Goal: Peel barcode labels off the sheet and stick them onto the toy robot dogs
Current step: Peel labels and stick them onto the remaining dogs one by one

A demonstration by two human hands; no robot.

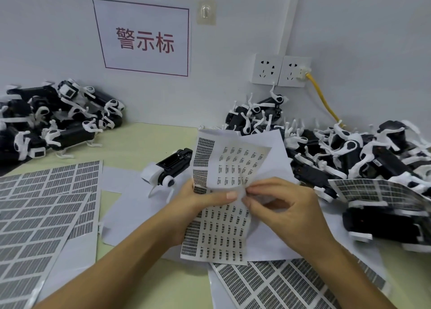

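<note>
Left hand (198,206) grips the curled label sheet (221,229) above the table while right hand (275,206) fingertips pinch at a label edge mid-sheet; label may tear or fold onto itself, lone toy dog (168,168) just behind.

Both bare forearms reached in from the lower edge and angled toward each other, so that the two hands met near the middle. The left hand (198,206) lay palm toward the right, its thumb stretched flat across the front of the label sheet (224,206) and its fingers curled behind it, gripping it upright. The right hand (279,206) showed its back to the camera with knuckles raised, its thumb and forefinger tips pinched together on the sheet just beside the left thumbnail.
</note>
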